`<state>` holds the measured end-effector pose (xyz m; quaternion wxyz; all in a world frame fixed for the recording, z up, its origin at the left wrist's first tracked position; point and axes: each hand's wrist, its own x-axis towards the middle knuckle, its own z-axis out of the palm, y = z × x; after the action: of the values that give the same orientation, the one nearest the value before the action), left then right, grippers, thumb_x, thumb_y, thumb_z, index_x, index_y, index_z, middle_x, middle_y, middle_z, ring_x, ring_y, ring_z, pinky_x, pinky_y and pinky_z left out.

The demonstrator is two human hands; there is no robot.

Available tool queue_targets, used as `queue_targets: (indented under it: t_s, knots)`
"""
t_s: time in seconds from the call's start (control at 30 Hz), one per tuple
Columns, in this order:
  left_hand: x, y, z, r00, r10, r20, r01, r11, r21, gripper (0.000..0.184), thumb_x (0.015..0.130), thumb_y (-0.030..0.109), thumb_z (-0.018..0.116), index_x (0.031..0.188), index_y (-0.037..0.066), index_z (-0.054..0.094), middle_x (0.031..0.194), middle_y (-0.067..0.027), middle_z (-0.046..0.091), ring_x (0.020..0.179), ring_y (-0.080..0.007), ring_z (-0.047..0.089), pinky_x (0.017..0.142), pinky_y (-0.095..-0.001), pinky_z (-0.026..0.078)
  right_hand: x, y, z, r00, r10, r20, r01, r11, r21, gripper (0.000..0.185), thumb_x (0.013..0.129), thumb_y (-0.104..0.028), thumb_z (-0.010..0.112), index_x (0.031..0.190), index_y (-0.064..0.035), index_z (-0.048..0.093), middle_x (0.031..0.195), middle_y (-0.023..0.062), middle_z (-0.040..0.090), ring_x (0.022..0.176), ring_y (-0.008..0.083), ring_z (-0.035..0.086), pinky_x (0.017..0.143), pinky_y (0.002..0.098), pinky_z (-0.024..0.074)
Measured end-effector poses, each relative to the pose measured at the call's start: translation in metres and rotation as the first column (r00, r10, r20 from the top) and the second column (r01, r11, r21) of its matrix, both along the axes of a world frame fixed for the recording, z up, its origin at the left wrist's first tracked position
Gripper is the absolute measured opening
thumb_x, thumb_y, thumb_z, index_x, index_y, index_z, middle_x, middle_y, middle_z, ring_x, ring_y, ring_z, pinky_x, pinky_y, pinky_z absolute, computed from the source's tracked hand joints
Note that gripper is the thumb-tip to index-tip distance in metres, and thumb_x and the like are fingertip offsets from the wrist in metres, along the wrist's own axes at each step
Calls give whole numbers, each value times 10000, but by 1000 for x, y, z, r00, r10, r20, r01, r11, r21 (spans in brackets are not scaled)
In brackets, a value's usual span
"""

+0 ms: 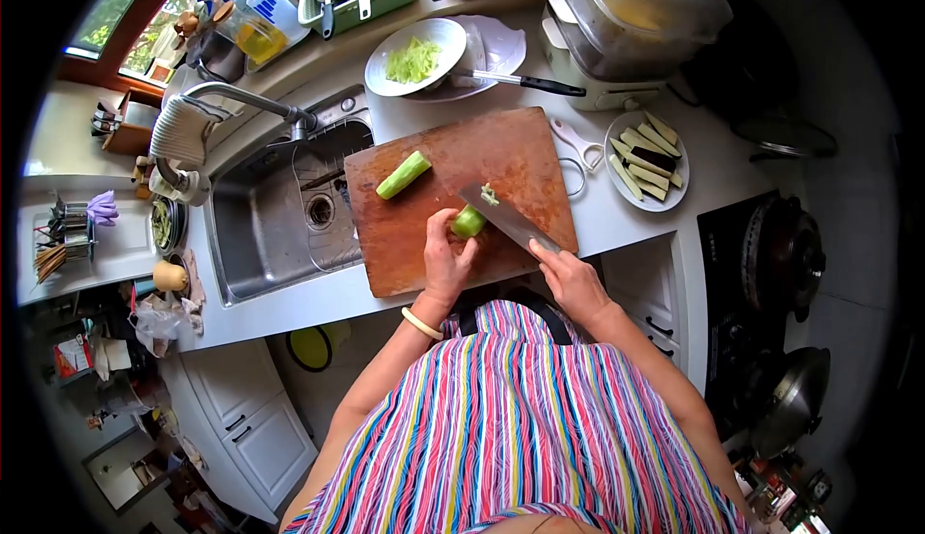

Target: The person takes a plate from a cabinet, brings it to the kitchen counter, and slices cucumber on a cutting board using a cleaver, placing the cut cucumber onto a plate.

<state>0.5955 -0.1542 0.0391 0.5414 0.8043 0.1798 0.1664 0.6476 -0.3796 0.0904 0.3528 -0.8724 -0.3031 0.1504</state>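
Note:
On the wooden cutting board (491,144), my left hand (447,264) has its fingers around a short piece of peeled green vegetable stem (469,222). My right hand (573,286) grips a kitchen knife (513,221), its broad blade slanting across the board right beside the held piece. Small pale green scraps (489,194) lie at the blade near its far end; whether they rest on the blade or the board I cannot tell. A longer peeled green stem piece (404,175) lies apart at the board's upper left.
A bowl (381,79) with shredded green vegetable stands behind the board. To the right are a peeler (576,141) and a plate (651,199) of cut eggplant strips. The metal sink (255,231) adjoins the board's left side, and a steamer (631,28) stands behind right.

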Motion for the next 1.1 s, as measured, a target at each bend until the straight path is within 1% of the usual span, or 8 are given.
queue_targets:
  t_s: [0.1, 0.3, 0.4, 0.5, 0.63, 0.83, 0.97, 1.1]
  knots:
    - [4, 6, -8, 1000, -8, 8, 6, 991, 131, 452, 715, -18, 689, 1127, 7, 505, 1110, -156, 497, 975, -312, 573, 805, -372, 511, -9, -4, 18, 996, 73, -56, -73, 997, 4, 450, 887, -94, 590, 1324, -183, 534, 821, 173, 563, 731, 379, 601, 663, 448, 510]
    - [8, 2, 4, 1000, -1, 20, 2, 997, -79, 446, 723, -10, 701, 1130, 13, 520, 1121, -158, 487, 977, -317, 564, 783, -373, 523, -10, -1, 18, 996, 84, -40, -84, 996, -6, 450, 896, -110, 586, 1333, -196, 524, 817, 178, 558, 710, 386, 604, 644, 459, 512]
    - [2, 9, -5, 998, -55, 24, 50, 983, 174, 422, 733, -7, 703, 1115, 13, 526, 1118, -151, 484, 980, -280, 576, 740, -347, 538, -4, 4, 6, 998, 61, 13, -60, 998, -28, 431, 895, -111, 584, 1317, -187, 538, 810, 177, 560, 702, 381, 602, 640, 459, 512]
    - [3, 2, 1, 997, -13, 75, 4, 991, 131, 363, 777, 29, 713, 1073, -5, 507, 1074, -132, 521, 926, -219, 602, 678, -306, 537, 5, 1, -6, 999, 31, 45, -30, 999, -18, 424, 890, -105, 584, 1306, -179, 552, 805, 178, 564, 719, 380, 599, 656, 460, 506]
    - [2, 10, -9, 989, 102, -112, -136, 921, -366, 280, 887, 116, 675, 1032, 0, 465, 993, -97, 578, 794, -134, 620, 648, -247, 518, 10, -6, -7, 997, -80, 12, 80, 996, 45, 421, 891, -53, 566, 1308, -112, 557, 850, 184, 602, 754, 361, 594, 701, 411, 485]
    - [12, 19, 0, 987, 159, 5, -130, 825, -550, 419, 891, 76, 645, 1259, 25, 453, 1151, -112, 540, 880, -157, 635, 722, -261, 574, 7, -9, 8, 997, -56, -47, 57, 998, 16, 428, 888, -41, 563, 1311, -108, 552, 859, 185, 605, 769, 363, 598, 714, 402, 488]
    - [14, 18, 1, 995, 93, -35, -98, 962, -256, 427, 820, -45, 658, 1216, -4, 504, 1193, -97, 520, 944, -186, 644, 776, -276, 567, -6, -6, 14, 998, 12, -64, -7, 997, 78, 459, 890, -91, 582, 1337, -180, 529, 840, 174, 567, 752, 374, 600, 681, 442, 504]
    - [14, 15, 1, 997, 74, -30, -79, 967, -243, 393, 806, -32, 681, 1163, -5, 518, 1146, -109, 514, 949, -211, 642, 790, -290, 557, -15, -2, 28, 994, 65, -83, -62, 998, 28, 468, 890, -98, 600, 1339, -207, 528, 816, 160, 554, 709, 365, 605, 648, 433, 512]
